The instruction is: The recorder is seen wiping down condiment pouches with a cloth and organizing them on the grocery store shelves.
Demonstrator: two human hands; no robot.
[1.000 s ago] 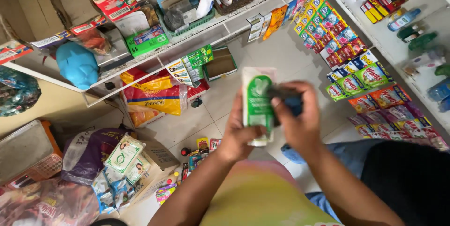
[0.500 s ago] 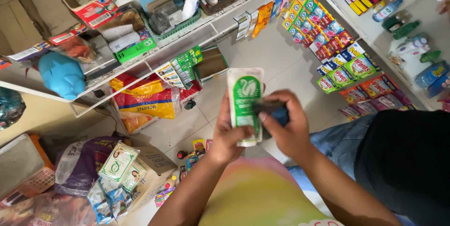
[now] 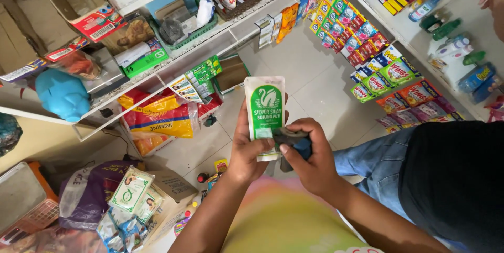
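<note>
Both hands have dropped a little lower. Left hand [image 3: 251, 150] holds the green and white pouch [image 3: 265, 112] upright by its bottom. Right hand [image 3: 310, 158] grips a dark tool [image 3: 290, 136] against it. Pouch looks soft, light, maybe slippery.

Bare forearms, pastel tie-dye top

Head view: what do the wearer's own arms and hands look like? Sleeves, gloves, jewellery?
Both are bare. The left hand and right hand wear no gloves, and no rings, watch or bracelet show. Both forearms are uncovered up to the bottom edge of the picture, with no sleeve in view. Below them lies a pastel yellow, pink and green garment.
</note>
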